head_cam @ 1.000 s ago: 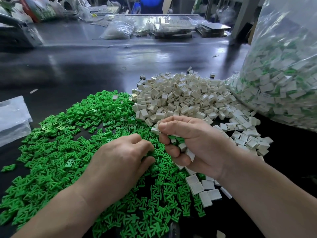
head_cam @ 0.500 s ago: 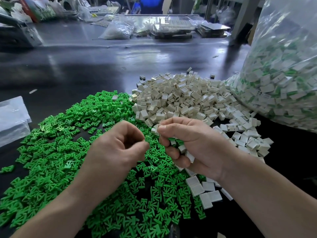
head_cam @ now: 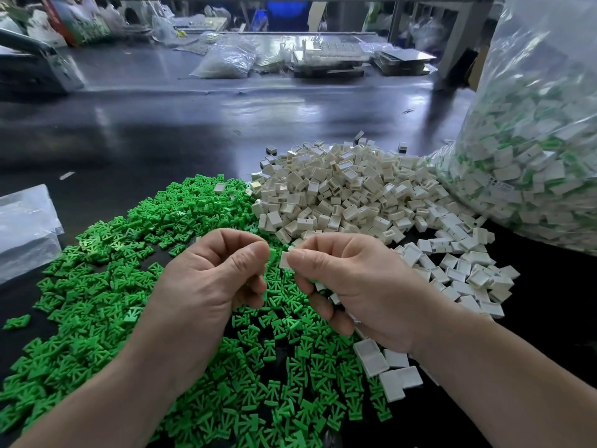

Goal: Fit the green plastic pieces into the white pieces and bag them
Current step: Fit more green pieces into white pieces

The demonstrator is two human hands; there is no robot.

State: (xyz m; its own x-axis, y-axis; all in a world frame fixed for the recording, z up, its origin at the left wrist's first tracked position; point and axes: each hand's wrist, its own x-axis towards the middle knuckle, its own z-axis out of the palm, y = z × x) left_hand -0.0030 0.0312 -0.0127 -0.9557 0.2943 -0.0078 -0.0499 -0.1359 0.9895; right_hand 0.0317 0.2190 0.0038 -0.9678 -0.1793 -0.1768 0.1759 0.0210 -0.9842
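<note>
Near the white pile [head_cam: 339, 195], the left hand [head_cam: 206, 286] pinches a green piece [head_cam: 273, 253] beside the white piece [head_cam: 285, 260] pinched by the right hand [head_cam: 358, 286]; misalignment may jam the fit or drop either.

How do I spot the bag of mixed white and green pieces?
Find the heap of white plastic pieces. At its right edge stands a tall bulging clear plastic bag. Unlike the flat clear bag at left, it is packed with white and green pieces.
</note>
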